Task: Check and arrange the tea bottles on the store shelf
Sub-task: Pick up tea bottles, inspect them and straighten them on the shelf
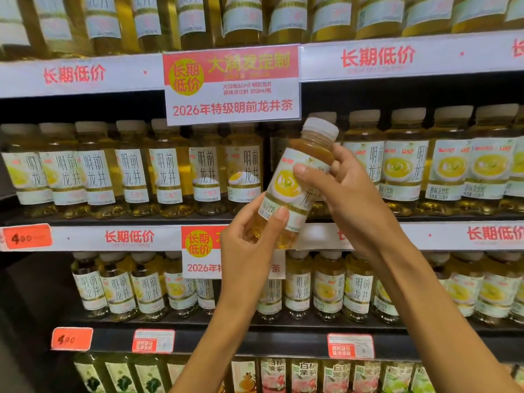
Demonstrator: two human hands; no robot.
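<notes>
A person holds one tea bottle [295,182] out in front of the middle shelf [113,221], just below the big red and white sign [232,83]. The bottle leans, with its white cap [321,128] tipped up and to the right. I think it is held this way so the label faces the person and can be read.

The left hand [249,245] grips the bottom of the bottle, with its fingers curled round the base. The right hand [343,188] grips the upper part, thumb across the label and fingers bent round behind the neck. Two hands keep it steady and make it easy to turn.

Right behind the bottle there is a dark gap [276,154] in the row of bottles on the middle shelf. The bottle likely belongs there. The other bottles in that row [167,171] stand straight up with labels facing out, so shoppers can see them. This one should probably go back the same way.
</notes>
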